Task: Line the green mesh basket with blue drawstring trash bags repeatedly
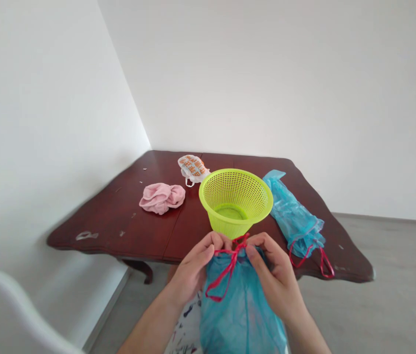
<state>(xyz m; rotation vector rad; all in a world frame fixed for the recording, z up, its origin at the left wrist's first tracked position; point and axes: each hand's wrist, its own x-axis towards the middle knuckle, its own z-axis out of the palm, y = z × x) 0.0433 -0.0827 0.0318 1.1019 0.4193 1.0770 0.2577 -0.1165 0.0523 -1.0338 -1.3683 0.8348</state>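
Note:
A translucent blue drawstring bag (243, 309) hangs close in front of me, its mouth gathered at the top. My left hand (200, 258) pinches the left side of the gathered mouth, where the red drawstring (226, 278) comes out and droops in a loop. On the right side, my right hand (272, 265) has thumb and fingers closed on the bag's edge by the string. What fills the bag cannot be made out. Just beyond both hands stands a yellow-green perforated plastic basket (235, 199), with nothing visible inside it.
A dark red wooden table (156, 238) with wavy edges carries everything. Left of the basket lie a crumpled pink cloth (162, 198) and a white plastic bag (193, 167) with orange print. Another blue drawstring bag (296, 216) lies to the right. White walls rise behind and left.

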